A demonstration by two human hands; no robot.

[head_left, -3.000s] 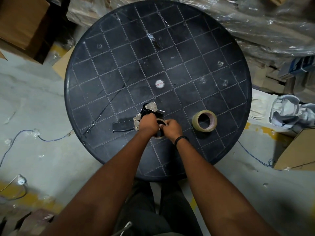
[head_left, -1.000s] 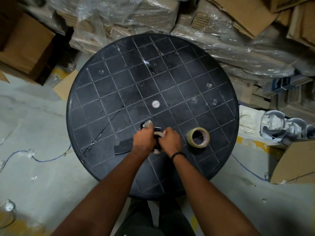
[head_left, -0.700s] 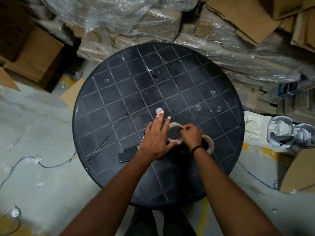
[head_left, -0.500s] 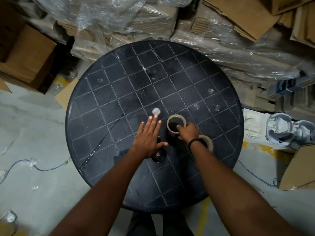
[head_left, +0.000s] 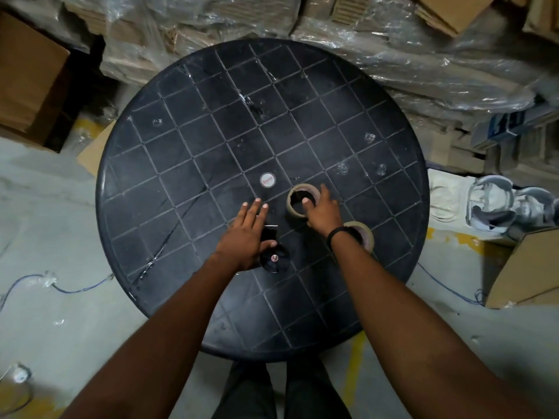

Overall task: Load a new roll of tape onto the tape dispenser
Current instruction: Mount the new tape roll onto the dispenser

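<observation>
On the round black table (head_left: 169, 164) lies the black tape dispenser (head_left: 273, 258); only its bare spool wheel and a bit of its frame show. My left hand (head_left: 245, 234) lies flat over it, fingers stretched out and thumb against the wheel. Just right of the table's centre sits a thin, nearly used-up tape ring (head_left: 298, 192). My right hand (head_left: 323, 210) grips its near rim, one finger inside the hole. The new, thicker tape roll (head_left: 364, 234) lies flat at the right, partly hidden behind my right wrist.
A small white round badge (head_left: 268, 180) marks the table's centre. Plastic-wrapped cardboard stacks (head_left: 393, 55) crowd the far side, boxes (head_left: 27, 80) stand at the left and a carton (head_left: 526, 270) at the right. Cables (head_left: 60, 287) trail on the floor.
The thin ring has come off the dispenser's spool and moved up and right in my right hand onto the table. My left hand went from gripping the dispenser to lying flat on it.
</observation>
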